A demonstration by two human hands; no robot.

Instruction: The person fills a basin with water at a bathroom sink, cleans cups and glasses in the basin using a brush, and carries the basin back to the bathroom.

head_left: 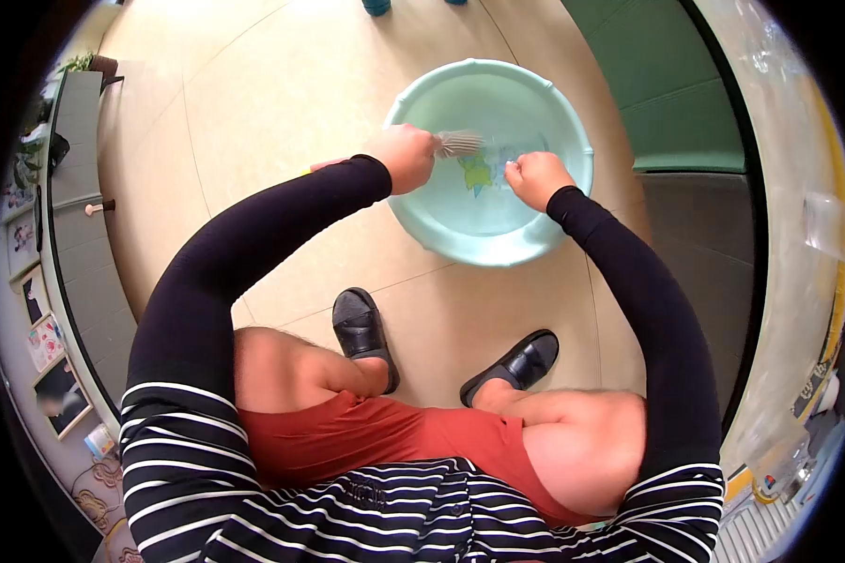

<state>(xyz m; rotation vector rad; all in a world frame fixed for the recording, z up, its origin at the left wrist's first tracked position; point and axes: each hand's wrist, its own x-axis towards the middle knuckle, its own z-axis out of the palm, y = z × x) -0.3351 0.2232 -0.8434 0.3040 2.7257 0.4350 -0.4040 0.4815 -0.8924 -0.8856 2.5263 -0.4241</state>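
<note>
A pale mint plastic basin (424, 246) rests on the floor in front of me, with a green and blue figure (477, 173) on its bottom. At the basin's left rim my left hand (406, 158) is closed round a brush-like tool with thin splayed tines (459, 144), which point right over the basin. A bit of pink and yellow shows behind that wrist; whether it belongs to the tool I cannot tell. Above the right side of the basin, my right hand (541, 180) is curled with thumb and fingers pressed together. What it pinches, if anything, is too small to make out.
Beige floor tiles (282, 122) surround the basin. A green and grey panelled surface (690, 122) stands along the right. On the left is a grey cabinet (89, 253) with framed pictures beside it. My feet wear black slippers (359, 324). Teal objects (376, 7) show at the top edge.
</note>
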